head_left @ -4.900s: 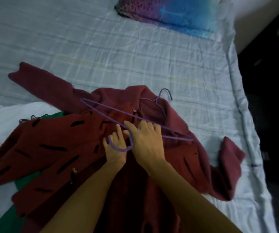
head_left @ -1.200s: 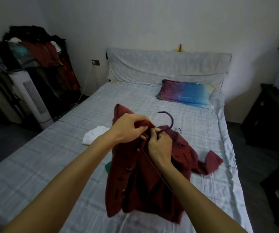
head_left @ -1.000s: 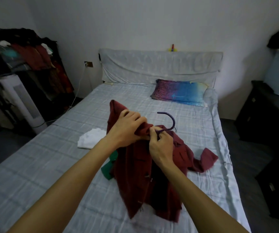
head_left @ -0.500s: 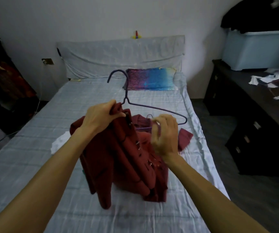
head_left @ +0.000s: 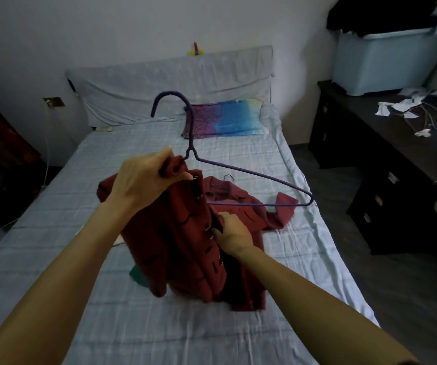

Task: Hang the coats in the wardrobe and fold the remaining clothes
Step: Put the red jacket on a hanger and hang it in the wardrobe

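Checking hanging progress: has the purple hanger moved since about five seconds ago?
Yes. The purple hanger rose off the bed; the left hand holds it up.

Maroon coat (head_left: 185, 248), purple hanger (head_left: 241, 171)

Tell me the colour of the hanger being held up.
The hanger is purple, clearest in the head view against the pale bed.

Single head-worn view looks forward-down, close over the bed (head_left: 238, 325).
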Tool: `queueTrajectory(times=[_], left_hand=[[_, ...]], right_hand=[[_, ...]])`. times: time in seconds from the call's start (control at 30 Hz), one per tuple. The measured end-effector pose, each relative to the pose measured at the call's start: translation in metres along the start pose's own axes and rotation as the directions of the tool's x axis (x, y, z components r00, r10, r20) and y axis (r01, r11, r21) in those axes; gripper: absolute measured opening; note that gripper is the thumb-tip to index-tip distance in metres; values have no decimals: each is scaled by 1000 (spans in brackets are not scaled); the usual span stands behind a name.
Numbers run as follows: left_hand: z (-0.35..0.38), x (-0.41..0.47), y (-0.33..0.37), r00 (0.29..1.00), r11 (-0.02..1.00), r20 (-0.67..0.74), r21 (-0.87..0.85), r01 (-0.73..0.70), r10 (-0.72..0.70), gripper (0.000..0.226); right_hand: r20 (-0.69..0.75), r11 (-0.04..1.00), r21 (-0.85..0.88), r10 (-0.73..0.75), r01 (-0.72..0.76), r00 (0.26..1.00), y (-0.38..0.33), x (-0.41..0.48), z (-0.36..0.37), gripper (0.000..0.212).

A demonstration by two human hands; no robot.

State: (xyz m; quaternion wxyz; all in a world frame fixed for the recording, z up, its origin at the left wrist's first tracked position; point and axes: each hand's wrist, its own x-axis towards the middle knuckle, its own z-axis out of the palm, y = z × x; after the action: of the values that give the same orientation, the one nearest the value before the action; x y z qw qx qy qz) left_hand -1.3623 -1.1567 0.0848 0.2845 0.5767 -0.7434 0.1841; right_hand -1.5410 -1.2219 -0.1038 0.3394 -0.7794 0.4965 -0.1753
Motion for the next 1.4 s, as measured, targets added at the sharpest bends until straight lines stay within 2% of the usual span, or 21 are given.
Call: queueTrajectory(times=[0.13, 0.2, 0.3, 0.37, 0.47, 0.53, 0.7, 0.8, 0.87, 0.97, 1.13, 1.2, 1.3, 1.4], left_hand=[[-7, -3, 3, 1000, 1000, -10, -21, 3, -3, 59], [-10, -4, 4, 1000, 1000, -13, -29, -6, 5, 58], [-16, -6, -1, 999, 999, -30, -29, 19, -20, 58], [-21, -9, -11, 999, 999, -36, -13, 34, -35, 58], [-21, -13, -30, 1000, 999, 23, 33, -7, 6, 56], [-17, -17, -43, 997, 996, 67, 72, -46, 42, 55], [-13, -29, -73, 990, 992, 113, 87, -95, 85, 59], [-7, -30, -77, 986, 987, 126, 102, -127, 114, 59], [3, -26, -74, 991, 980, 121, 184, -75, 53, 62], [15, -13, -66, 992, 942, 39, 320, 103, -121, 56], [11, 18, -40, 956, 904, -40, 318, 287, -290, 41], [8, 27, -27, 965, 924, -62, 277, 262, -255, 39], [2, 33, -12, 987, 960, -89, 235, 153, -135, 38], [7, 40, 5, 991, 974, -26, 184, 131, -128, 39]], right_hand=[[-58, 998, 4, 69, -69, 996, -17, 16, 15, 49], [-79, 993, -15, 113, -115, 990, -18, 22, 19, 36], [-69, 983, 96, 164, -157, 984, -9, 23, 16, 10], [-89, 969, 162, 202, -185, 975, 5, 21, 7, 14], [-201, 951, 223, 259, -213, 945, 29, 25, -18, 27], [-285, 947, 253, 271, -200, 919, 37, 32, -42, 22], [-397, 966, 241, 187, -95, 899, 15, 41, -118, 5], [-464, 986, 157, 120, -52, 878, -17, 45, -171, 15], [-505, 992, 125, 76, -14, 860, -42, 44, -198, 20], [-559, 997, 70, 17, 27, 829, -73, 38, -221, 21], [-646, 1000, 27, 9, 12, 764, -101, 30, -228, 18], [-664, 998, 61, 43, -4, 746, -105, 30, -230, 18], [-678, 997, 76, 63, -16, 732, -98, 25, -244, 21], [-654, 999, 39, 27, -2, 756, -98, 18, -242, 22]])
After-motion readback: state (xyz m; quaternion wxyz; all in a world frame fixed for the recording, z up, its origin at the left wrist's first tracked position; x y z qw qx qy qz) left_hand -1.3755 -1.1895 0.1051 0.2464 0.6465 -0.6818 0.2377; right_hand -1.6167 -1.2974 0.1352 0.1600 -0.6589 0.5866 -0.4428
